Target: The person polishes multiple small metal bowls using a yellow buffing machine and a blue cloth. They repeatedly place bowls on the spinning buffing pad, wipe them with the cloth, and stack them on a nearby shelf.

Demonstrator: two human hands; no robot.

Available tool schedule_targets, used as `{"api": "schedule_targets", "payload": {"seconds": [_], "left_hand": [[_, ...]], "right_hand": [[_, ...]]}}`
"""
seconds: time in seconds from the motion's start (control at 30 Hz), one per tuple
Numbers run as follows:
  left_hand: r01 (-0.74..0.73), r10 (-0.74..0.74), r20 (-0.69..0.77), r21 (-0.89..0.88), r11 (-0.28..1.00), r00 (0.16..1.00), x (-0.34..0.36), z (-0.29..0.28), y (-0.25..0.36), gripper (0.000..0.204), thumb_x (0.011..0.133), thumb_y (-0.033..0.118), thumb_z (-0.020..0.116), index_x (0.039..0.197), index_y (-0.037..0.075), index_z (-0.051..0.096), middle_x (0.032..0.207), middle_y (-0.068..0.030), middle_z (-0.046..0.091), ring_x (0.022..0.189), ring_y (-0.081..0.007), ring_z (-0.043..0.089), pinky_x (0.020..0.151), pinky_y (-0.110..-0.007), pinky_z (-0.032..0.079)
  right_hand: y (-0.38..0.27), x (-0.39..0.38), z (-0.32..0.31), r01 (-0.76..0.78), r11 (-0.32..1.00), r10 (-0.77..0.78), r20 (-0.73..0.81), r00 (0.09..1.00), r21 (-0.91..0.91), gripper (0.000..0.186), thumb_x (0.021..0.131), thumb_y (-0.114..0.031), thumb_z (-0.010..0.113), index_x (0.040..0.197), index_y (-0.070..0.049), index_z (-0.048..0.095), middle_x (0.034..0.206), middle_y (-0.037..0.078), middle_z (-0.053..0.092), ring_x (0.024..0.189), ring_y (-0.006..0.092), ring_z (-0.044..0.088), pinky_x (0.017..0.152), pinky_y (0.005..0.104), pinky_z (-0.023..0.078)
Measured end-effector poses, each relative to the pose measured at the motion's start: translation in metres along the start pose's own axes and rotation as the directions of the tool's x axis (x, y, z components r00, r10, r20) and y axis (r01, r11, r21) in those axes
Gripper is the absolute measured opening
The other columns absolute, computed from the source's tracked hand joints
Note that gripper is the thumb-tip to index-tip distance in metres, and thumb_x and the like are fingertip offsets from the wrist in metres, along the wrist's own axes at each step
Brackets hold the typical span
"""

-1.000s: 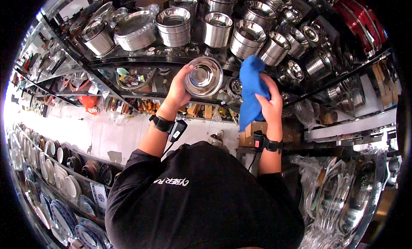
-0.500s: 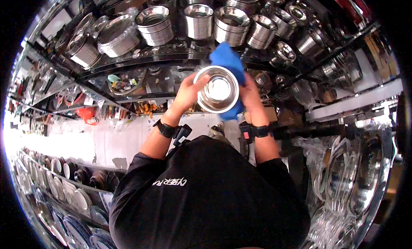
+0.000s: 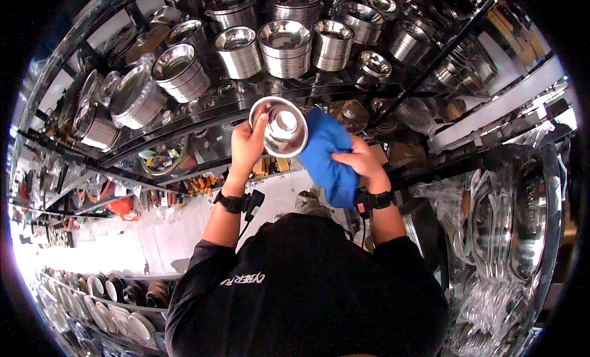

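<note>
My left hand (image 3: pixel 247 145) grips a shiny steel bowl (image 3: pixel 289 146) by its left side, with the thumb over the rim and inside. The bowl's open mouth faces up toward me. In my right hand (image 3: pixel 362 162) is a blue cloth (image 3: pixel 332 157), pinched between thumb and fingers and hanging down toward the wrist. The cloth's upper left part meets the bowl's right rim; whether it presses on the outside wall is hidden. Just beyond both hands runs the front edge of a dark shelf with stacked steel bowls (image 3: pixel 284 52).
More bowl stacks (image 3: pixel 182 74) fill the upper shelf. A lower shelf holds small goods and a red bag (image 3: pixel 123 208). Plates (image 3: pixel 110 314) stand in racks at lower left. Plastic-wrapped steel trays (image 3: pixel 510 228) are on the right. A dark diagonal post (image 3: pixel 424 59) crosses at upper right.
The bowl has moved left and tilted in my left hand. My right hand and the cloth have shifted from behind the bowl to its right side, lower down. The view has turned slightly.
</note>
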State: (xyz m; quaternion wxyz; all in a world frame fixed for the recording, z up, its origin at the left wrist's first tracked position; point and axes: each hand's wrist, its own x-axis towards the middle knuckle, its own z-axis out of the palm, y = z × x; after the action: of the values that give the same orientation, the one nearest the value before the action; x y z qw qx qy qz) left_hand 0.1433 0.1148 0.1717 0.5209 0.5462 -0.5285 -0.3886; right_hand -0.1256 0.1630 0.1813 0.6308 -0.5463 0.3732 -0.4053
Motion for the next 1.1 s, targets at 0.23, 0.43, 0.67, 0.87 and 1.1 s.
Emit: {"api": "schedule_targets", "payload": {"seconds": [0.23,0.43,0.67,0.87,1.1], "left_hand": [[-0.135,0.081,0.498,0.075,0.988,0.864,-0.019,0.064,0.016,0.039,0.089,0.034,0.065,0.085,-0.005,0.069,0.060,-0.0121,0.061,0.056,-0.0100,0.055,0.053,-0.031,0.044],[-0.273,0.203,0.271,0.251,0.929,0.941,0.011,0.129,0.036,0.047,0.086,0.041,0.066,0.072,-0.003,0.060,0.065,-0.0232,0.057,0.058,-0.0350,0.058,0.054,-0.041,0.044],[0.167,-0.043,0.363,-0.318,0.933,0.931,0.080,0.225,0.042,0.032,0.096,0.027,0.052,0.107,-0.002,0.058,0.083,-0.0080,0.066,0.076,-0.0118,0.062,0.060,-0.027,0.051],[0.137,-0.053,0.331,-0.237,0.962,0.942,0.144,0.299,0.027,0.035,0.093,0.027,0.051,0.103,-0.007,0.052,0.079,-0.0153,0.063,0.074,-0.0223,0.066,0.056,-0.035,0.053],[-0.225,0.182,0.223,0.187,0.956,0.958,0.216,0.350,-0.011,0.038,0.084,0.028,0.058,0.086,-0.009,0.060,0.087,-0.0342,0.062,0.085,-0.0488,0.060,0.076,-0.050,0.050]], "right_hand": [[0.019,0.023,-0.021,0.308,0.873,-0.378,-0.126,0.917,-0.378,0.051,0.083,-0.005,0.067,0.131,-0.004,0.050,0.120,0.003,0.060,0.105,0.0134,0.056,0.092,0.0305,0.046],[0.021,0.001,-0.079,0.109,0.944,-0.142,-0.085,0.986,-0.313,0.045,0.083,-0.003,0.066,0.126,-0.004,0.055,0.116,0.004,0.062,0.102,0.0126,0.057,0.091,0.0305,0.047],[0.022,-0.082,-0.140,0.058,0.998,-0.033,-0.472,0.881,0.038,0.039,0.084,-0.004,0.067,0.121,-0.001,0.056,0.109,0.004,0.064,0.094,0.0149,0.061,0.084,0.0317,0.051],[0.032,-0.125,-0.163,0.011,0.996,0.043,-0.591,0.806,0.087,0.041,0.083,-0.003,0.067,0.122,-0.001,0.056,0.107,0.006,0.065,0.093,0.0159,0.062,0.082,0.0317,0.051],[0.023,-0.146,-0.171,-0.068,0.997,0.037,-0.578,0.815,-0.032,0.036,0.082,-0.005,0.069,0.117,-0.001,0.058,0.105,0.006,0.066,0.093,0.0159,0.062,0.083,0.0322,0.051]]}}
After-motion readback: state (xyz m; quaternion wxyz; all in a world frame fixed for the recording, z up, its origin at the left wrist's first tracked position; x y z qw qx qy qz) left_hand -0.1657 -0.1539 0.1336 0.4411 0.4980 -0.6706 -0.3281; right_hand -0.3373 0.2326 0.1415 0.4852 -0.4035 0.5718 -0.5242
